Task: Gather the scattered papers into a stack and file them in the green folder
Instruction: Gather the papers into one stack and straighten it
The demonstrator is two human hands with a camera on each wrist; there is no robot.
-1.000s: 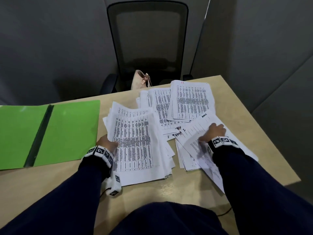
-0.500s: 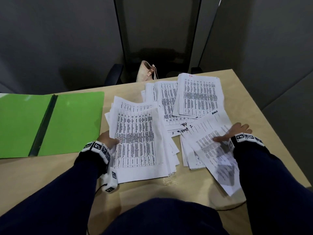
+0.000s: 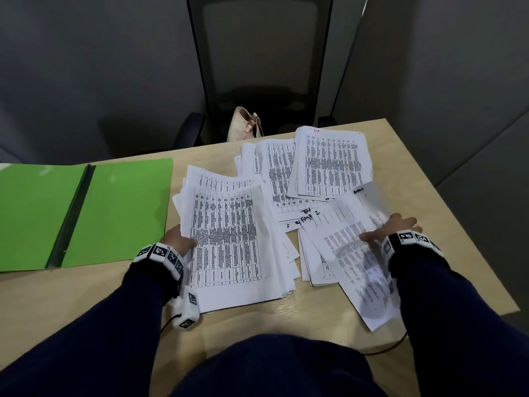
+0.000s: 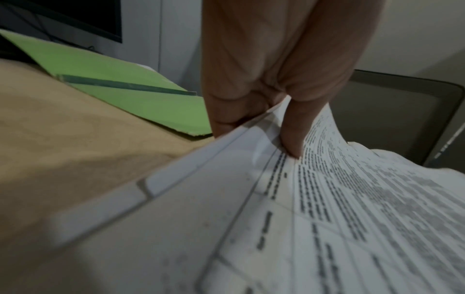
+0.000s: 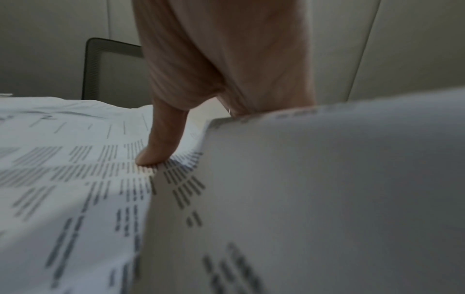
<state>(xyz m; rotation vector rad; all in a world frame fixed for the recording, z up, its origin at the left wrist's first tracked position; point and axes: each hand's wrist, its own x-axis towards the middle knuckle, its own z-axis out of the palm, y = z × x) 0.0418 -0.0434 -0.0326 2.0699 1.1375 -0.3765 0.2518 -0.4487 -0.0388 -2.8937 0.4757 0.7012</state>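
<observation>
The green folder (image 3: 114,213) lies open on the table's left side, also seen in the left wrist view (image 4: 125,95). My left hand (image 3: 183,240) grips the left edge of a thick paper stack (image 3: 229,242), thumb (image 4: 292,137) on top and fingers underneath. My right hand (image 3: 385,230) pinches the right edge of a loose printed sheet (image 3: 349,247), which curls up off the table. In the right wrist view the thumb (image 5: 161,145) presses on that sheet (image 5: 302,199); the other fingers are hidden under it. More papers (image 3: 332,164) lie scattered at the back right.
A small pile (image 3: 313,262) sits under the lifted sheet. Behind the table stands a black office chair (image 3: 257,67) with a beige bag (image 3: 243,124) on its seat. The table's right edge (image 3: 446,213) is close to my right hand.
My right hand has slid from the middle of the loose sheet to its right edge and taken hold; the sheet now lifts. The left hand keeps its grip on the stack.
</observation>
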